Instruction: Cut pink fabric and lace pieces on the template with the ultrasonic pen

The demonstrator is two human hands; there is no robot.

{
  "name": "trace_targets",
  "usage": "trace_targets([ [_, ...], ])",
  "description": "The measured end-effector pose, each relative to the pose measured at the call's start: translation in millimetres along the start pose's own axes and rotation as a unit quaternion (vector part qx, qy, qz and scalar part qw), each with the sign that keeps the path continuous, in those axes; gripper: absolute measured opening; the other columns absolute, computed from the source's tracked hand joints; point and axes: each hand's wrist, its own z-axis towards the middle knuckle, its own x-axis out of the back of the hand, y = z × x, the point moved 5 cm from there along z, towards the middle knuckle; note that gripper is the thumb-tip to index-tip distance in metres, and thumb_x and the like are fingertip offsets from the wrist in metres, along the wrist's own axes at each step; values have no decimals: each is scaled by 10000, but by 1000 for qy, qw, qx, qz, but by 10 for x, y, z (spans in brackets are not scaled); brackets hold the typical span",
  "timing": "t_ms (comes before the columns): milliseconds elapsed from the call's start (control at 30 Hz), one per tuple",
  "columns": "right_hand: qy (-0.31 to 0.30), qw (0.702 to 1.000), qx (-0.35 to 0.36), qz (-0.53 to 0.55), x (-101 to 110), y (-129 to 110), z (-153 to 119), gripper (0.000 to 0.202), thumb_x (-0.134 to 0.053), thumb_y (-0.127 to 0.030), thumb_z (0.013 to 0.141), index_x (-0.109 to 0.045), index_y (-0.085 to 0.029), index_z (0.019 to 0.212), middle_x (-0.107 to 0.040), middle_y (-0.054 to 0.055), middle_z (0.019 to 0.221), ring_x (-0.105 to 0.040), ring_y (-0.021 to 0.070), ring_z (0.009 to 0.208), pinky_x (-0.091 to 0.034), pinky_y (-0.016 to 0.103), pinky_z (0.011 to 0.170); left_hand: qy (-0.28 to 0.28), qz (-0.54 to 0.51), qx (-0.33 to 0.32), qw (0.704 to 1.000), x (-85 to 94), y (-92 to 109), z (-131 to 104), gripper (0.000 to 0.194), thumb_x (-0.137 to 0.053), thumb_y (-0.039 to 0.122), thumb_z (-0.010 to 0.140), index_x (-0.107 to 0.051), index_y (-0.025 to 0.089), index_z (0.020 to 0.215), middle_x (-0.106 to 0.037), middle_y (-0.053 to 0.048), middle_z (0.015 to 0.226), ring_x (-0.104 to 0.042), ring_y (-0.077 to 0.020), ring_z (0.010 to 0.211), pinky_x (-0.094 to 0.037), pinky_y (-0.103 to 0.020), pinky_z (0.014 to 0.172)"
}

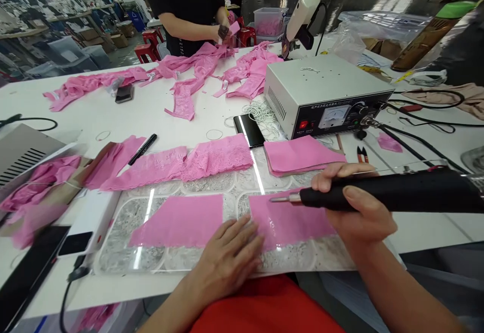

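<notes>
In my right hand (pixel 363 202) is a thick black ultrasonic welding pen (pixel 401 190), held level with fingers wrapped round it. Its thin metal tip points left, over or on the right pink fabric piece (pixel 295 228); contact cannot be made out. My left hand (pixel 234 252) lies flat, fingers stretched out, at that piece's left edge. Left of it lies another pink fabric piece (pixel 185 220) with a slanted side. Both pieces rest on a clear patterned plastic board (pixel 113 257). Behind them are a strip of pink lace (pixel 215 159) and a stack of pink pieces (pixel 302 155).
A grey control box (pixel 328 96) with a dial stands behind, cables at its right. Phones (pixel 249 130), a black marker (pixel 142 149), snips (pixel 362 154) and a white power bank (pixel 88 227) lie around. Across the table a person (pixel 189 15) handles pink garments (pixel 204 66).
</notes>
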Motion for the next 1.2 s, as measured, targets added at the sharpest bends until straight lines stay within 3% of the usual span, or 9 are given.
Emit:
trace_targets([
  [133, 53, 996, 39, -58, 98, -42, 31, 112, -621, -185, 693, -638, -209, 802, -605, 5, 774, -575, 134, 608, -526, 332, 629, -1, 45, 52, 998, -86, -114, 87, 344, -434, 238, 986, -560, 126, 1286, -582, -135, 1350, -434, -303, 1359, -438, -481, 1066],
  [333, 18, 998, 30, -56, 37, 49, -29, 123, -616, -190, 726, -628, -205, 848, -611, 10, 816, -579, 131, 628, -518, 336, 638, -24, 55, 72, 996, -228, -190, 69, 373, -435, 276, 990, -540, 147, 1323, -532, -123, 1407, -354, -303, 1409, -345, -533, 1125],
  [800, -11, 997, 34, -67, -9, 79, -4, 86, -631, -204, 749, -614, -204, 833, -612, 9, 809, -587, 134, 627, -518, 343, 630, -32, 55, 74, 995, -238, -189, 56, 379, -443, 246, 988, -526, 142, 1343, -523, -105, 1420, -325, -305, 1421, -301, -542, 1142],
  [1067, 102, 991, 63, -66, 311, -127, 115, 124, -566, -177, 649, -614, -198, 762, -587, 0, 748, -549, 124, 575, -492, 320, 584, -18, 57, 65, 996, -226, -220, 54, 388, -463, 230, 974, -526, 152, 1349, -520, -104, 1424, -315, -291, 1429, -284, -523, 1160],
  [1200, 105, 991, 54, -71, 375, -111, 82, 118, -568, -175, 656, -610, -198, 765, -590, 2, 754, -548, 128, 582, -485, 319, 576, -21, 58, 63, 996, -221, -225, 58, 397, -468, 235, 972, -520, 157, 1357, -523, -103, 1422, -313, -289, 1430, -280, -524, 1162],
])
